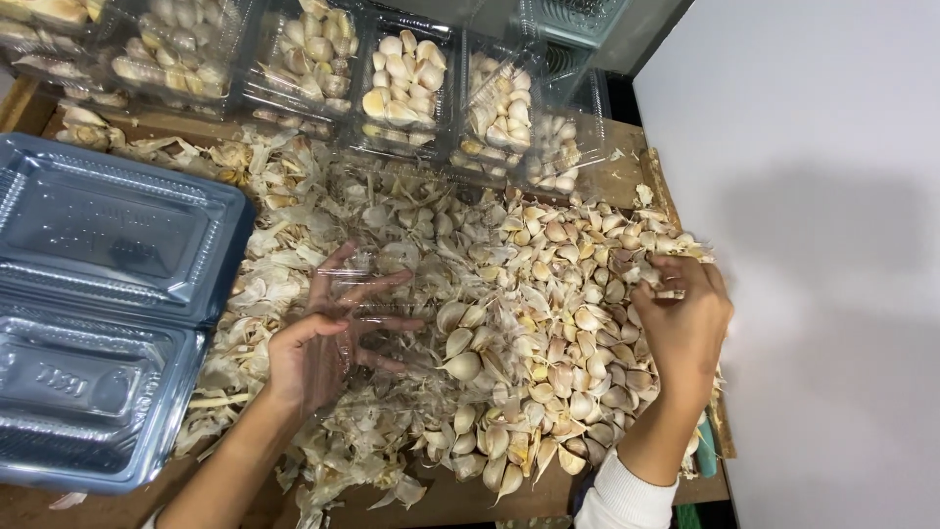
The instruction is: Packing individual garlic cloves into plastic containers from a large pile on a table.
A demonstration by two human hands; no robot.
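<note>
Filled clamshell boxes (pixel 401 83); blue tray stack (pixel 98 304)

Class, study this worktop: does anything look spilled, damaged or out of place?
Nothing looks damaged. Loose garlic cloves and papery skins are strewn across the board rather than contained; the filled trays sit orderly behind.
</note>
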